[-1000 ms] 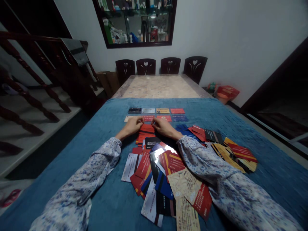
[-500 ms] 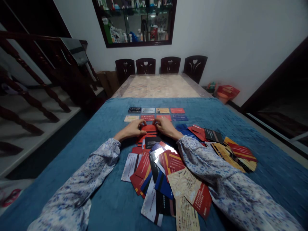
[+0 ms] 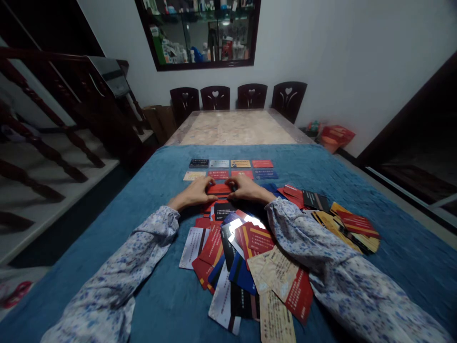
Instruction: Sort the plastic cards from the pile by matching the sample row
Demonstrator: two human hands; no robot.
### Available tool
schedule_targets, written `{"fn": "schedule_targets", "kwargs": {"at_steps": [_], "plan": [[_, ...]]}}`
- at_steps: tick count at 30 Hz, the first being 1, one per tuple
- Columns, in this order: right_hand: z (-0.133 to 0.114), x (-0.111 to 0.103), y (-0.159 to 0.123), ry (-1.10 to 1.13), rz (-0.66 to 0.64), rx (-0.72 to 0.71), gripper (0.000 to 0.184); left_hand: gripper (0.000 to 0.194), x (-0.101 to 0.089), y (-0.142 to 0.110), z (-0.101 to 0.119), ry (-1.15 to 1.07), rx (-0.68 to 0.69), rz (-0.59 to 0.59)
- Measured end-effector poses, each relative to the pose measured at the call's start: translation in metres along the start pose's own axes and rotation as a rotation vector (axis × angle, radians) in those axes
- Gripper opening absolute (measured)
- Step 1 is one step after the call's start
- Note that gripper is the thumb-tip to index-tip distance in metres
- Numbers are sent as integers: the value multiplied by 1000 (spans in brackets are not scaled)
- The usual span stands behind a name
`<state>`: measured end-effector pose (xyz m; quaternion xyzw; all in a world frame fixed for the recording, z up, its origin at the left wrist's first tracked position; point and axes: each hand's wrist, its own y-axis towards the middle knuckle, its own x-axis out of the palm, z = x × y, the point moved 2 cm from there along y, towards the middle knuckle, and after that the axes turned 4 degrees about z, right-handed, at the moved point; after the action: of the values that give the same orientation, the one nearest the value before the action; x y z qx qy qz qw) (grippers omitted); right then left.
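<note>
My left hand [image 3: 197,192] and my right hand [image 3: 247,189] face each other near the middle of the table, fingers curved. Between them lies a red card [image 3: 219,190] with a dark stripe, held at its left and right edges; whether more cards lie under it I cannot tell. Just beyond my fingertips are two rows of cards, among them a black card [image 3: 199,163], an orange card [image 3: 240,164] and a dark blue card [image 3: 266,174]. Nearer to me spreads a loose pile with a black card [image 3: 223,211], a white card [image 3: 193,247] and beige cards [image 3: 276,314].
Right of my right forearm lies another heap of cards, with a black card [image 3: 315,200] and a red striped card [image 3: 358,224]. A blue cloth [image 3: 150,205] covers the table's near part. Dark chairs [image 3: 215,97] stand at the far end; a stair railing [image 3: 53,128] is at left.
My right hand has shifted very slightly, its thumb now showing lower along the red card's edge. The cards in the rows and the piles lie as before.
</note>
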<state>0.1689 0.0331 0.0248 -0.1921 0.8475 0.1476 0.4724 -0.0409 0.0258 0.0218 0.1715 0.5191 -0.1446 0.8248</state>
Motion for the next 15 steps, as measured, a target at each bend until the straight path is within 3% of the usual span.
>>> {"fn": "schedule_targets", "kwargs": {"at_steps": [5, 15], "plan": [[2, -2, 1, -73, -6, -48, 61, 54, 2, 0, -3, -19, 1, 1], [5, 0, 2, -132, 6, -123, 41, 48, 1, 0, -4, 0, 47, 3]]}}
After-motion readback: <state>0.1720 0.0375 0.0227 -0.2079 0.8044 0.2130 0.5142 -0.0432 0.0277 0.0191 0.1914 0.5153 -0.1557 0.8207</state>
